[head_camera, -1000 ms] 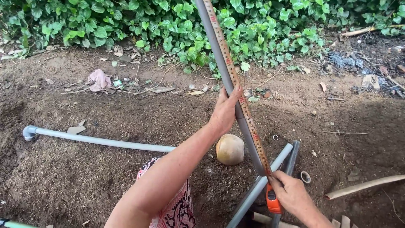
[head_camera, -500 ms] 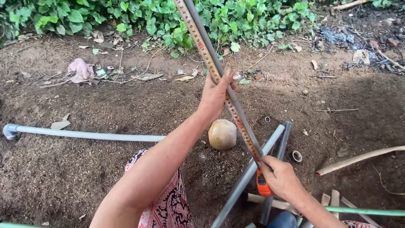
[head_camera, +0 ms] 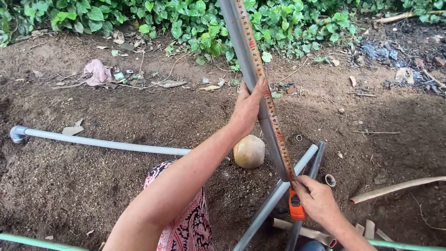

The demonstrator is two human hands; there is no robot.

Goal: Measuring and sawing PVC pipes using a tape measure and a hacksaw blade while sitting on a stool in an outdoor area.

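Observation:
My left hand (head_camera: pixel 247 108) grips a long grey pipe (head_camera: pixel 241 51) that rises steeply toward the top of the view, and pins a yellow measuring tape (head_camera: pixel 274 125) flat along it. My right hand (head_camera: pixel 317 200) sits at the pipe's lower end, holding the orange tape measure case (head_camera: pixel 296 207) against it. The tape runs up the pipe past my left thumb and out of view at the top.
Bare soil lies all around. A second grey pipe with an elbow (head_camera: pixel 93 142) lies at the left. A round pale coconut (head_camera: pixel 249 151) rests below my left hand. More pipes (head_camera: pixel 278 195), short pipe offcuts (head_camera: pixel 330 180) and a stick (head_camera: pixel 395 188) lie at the right. Green plants (head_camera: pixel 186 18) line the far edge.
The view has shifted a little and my left hand's grip sits slightly higher on the pipe. Both hands keep hold of the pipe and tape.

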